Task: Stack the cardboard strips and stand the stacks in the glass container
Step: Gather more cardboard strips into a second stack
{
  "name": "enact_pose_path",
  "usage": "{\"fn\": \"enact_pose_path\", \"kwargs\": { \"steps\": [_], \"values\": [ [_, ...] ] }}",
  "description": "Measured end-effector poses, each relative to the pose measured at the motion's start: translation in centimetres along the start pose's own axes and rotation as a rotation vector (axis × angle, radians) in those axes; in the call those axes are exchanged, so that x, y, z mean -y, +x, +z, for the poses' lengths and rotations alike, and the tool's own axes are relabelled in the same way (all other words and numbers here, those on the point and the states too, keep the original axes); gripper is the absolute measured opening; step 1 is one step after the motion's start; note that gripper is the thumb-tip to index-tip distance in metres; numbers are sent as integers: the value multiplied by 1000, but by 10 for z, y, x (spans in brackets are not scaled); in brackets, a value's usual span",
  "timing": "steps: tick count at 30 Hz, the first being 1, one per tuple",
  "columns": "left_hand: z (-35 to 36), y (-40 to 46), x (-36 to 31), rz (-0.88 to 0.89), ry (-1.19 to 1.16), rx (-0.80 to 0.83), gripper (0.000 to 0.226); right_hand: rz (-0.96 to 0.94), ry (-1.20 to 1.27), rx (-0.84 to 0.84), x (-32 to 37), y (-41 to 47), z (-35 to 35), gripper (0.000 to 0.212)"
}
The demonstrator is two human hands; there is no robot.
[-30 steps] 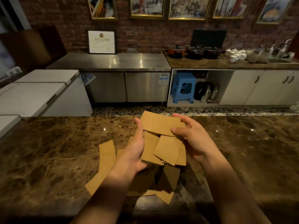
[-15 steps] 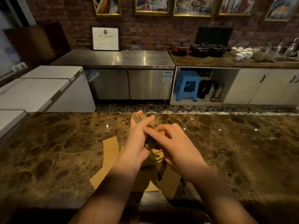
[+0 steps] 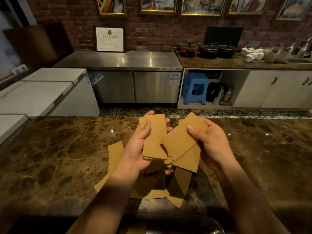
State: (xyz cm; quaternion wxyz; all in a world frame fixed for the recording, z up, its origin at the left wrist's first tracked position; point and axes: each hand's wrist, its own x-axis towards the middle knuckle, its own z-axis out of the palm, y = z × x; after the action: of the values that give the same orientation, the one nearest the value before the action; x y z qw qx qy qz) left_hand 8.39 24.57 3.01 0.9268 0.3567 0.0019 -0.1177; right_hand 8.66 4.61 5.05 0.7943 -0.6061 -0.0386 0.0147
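Observation:
My left hand grips a small stack of tan cardboard strips, thumb across the front, held upright above the counter. My right hand holds another cardboard strip tilted beside that stack, thumb pressed on its upper face. Below both hands several loose strips lie spread on the brown marble counter. At the bottom edge a rounded glass container rim shows dimly, partly hidden by my forearms.
Beyond the counter's far edge lies a tiled floor, then a steel cabinet and white cupboards. A blue stool stands in an open shelf. White chest freezers stand at the left.
My hands, pressed together half a second ago, have come apart. The left one now holds a squared stack and the right one a separate strip, both raised and facing me.

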Motion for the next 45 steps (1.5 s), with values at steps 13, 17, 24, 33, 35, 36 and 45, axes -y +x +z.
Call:
{"fn": "enact_pose_path", "kwargs": {
  "steps": [13, 17, 24, 33, 35, 36, 45],
  "values": [
    [1, 1, 9, -17, 353, -81, 47, 125, 145, -60, -10, 4, 3, 54],
    [-3, 0, 4, 79, 367, -151, 52, 181, 158, -33, -3, 3, -4, 49],
    [0, 2, 3, 89, 347, -128, 43, 185, -57, 97, 3, -2, 1, 35],
    [1, 3, 6, 117, 425, -238, 46, -344, -411, 48, 13, -12, 8, 38],
    [1, 2, 5, 29, 368, -230, 50, -548, -534, 182, 14, -16, 7, 35],
    [1, 2, 3, -38, 321, -208, 50, -639, -623, 256, 12, -15, 6, 31],
    [-8, 4, -4, -199, 19, -29, 67, -681, -859, 268, -9, -10, -5, 48]
  ]
}}
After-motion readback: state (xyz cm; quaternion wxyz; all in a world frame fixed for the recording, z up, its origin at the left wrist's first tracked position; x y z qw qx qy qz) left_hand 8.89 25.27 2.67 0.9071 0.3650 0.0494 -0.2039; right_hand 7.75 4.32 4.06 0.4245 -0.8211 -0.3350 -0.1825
